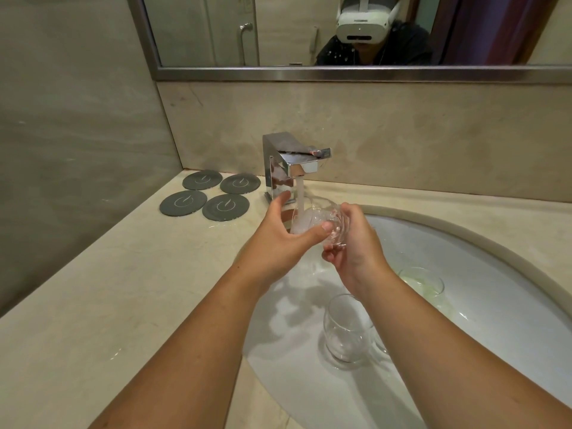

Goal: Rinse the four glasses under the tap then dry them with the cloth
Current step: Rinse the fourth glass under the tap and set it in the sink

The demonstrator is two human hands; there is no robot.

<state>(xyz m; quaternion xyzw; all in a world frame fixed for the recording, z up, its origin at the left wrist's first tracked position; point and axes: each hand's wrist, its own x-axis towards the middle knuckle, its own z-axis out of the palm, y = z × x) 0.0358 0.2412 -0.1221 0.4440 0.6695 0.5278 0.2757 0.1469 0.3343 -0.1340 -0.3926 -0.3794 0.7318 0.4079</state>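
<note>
While both forearms are reaching out over the sink, the entries are running from near to far. Nearest: an empty glass is standing upright in the white bowl, just left of the right forearm. A curved clear edge is showing beside it at the arm, and whether that is part of another glass cannot be told. Further right: a second glass is standing upright, showing a pale greenish tint. Middle: the held glass is sitting tilted under the running stream, with water foaming inside it. The left hand is gripping it with the thumb lying across its side, while the right hand is curling round its base end. Step in hand, by judgement: rinsing is under way on one glass, at least two are waiting, and drying is not yet begun. Next move, by judgement: emptying this glass and setting it down off the wet bowl, which is calling for a firm grip on slippery glass. No cloth is showing. Beyond: the chrome tap is pouring. Left of it, four grey coasters are lying on the counter, each bearing a pale circular emblem and no readable letters. Farthest: a mirror is reflecting a white headset bearing no legible writing.
</note>
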